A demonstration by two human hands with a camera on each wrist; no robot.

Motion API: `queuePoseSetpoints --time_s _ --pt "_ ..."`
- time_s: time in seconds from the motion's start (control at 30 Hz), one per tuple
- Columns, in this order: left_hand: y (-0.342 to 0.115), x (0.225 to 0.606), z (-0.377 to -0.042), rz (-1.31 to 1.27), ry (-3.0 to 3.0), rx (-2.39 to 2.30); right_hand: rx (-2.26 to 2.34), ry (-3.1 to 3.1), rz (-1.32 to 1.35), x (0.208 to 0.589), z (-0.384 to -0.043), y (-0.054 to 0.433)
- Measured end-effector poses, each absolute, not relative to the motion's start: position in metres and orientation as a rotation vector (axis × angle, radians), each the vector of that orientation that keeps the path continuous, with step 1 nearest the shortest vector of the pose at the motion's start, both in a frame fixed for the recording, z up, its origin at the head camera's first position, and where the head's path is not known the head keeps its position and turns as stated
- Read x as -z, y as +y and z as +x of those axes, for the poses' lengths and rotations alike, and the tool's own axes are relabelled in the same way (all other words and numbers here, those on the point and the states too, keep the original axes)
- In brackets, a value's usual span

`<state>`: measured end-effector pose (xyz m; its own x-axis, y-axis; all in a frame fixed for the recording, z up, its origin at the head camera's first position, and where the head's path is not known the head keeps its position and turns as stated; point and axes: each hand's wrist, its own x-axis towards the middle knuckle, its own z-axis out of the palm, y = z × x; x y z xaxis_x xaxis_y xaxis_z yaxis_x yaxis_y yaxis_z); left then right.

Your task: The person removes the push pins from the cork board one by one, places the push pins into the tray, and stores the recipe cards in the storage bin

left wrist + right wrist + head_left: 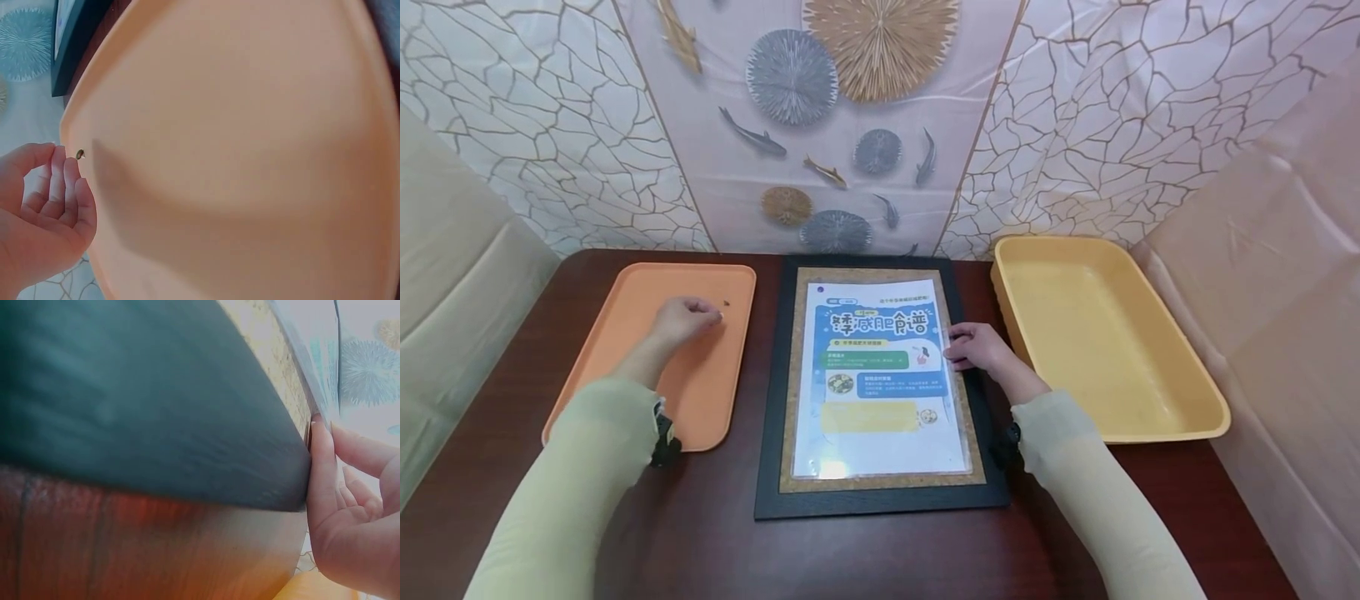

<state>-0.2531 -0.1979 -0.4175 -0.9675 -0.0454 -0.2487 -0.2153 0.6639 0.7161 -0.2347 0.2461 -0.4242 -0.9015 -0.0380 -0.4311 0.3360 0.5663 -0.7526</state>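
Observation:
A printed sheet with a shiny surface lies on a cork board in a dark frame. A small purple dot sits at its top left corner. My right hand pinches the sheet's right edge; thumb and forefinger meet there in the right wrist view. My left hand is over the far right part of the orange tray, thumb and forefinger tips together. Just past the fingertips is a tiny brassy piece, its kind unclear. Whether anything is between those fingertips is hidden.
A deep yellow bin stands right of the frame, close to my right forearm. Everything rests on a dark brown wooden table. Patterned cloth hangs behind the table, with plain pale cloth at the sides.

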Motion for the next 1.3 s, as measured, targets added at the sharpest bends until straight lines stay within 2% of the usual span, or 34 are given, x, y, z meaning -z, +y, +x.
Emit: queuePoseSetpoints --time_s 0.7,1.3 --pt "-0.19 0.432 -0.259 -0.313 2.69 -1.13 1.288 2.406 0.234 0.423 -0.233 0.247" --pt "-0.19 0.43 -0.256 -0.272 2.723 -1.108 1.283 2.411 0.242 0.423 -0.233 0.246"
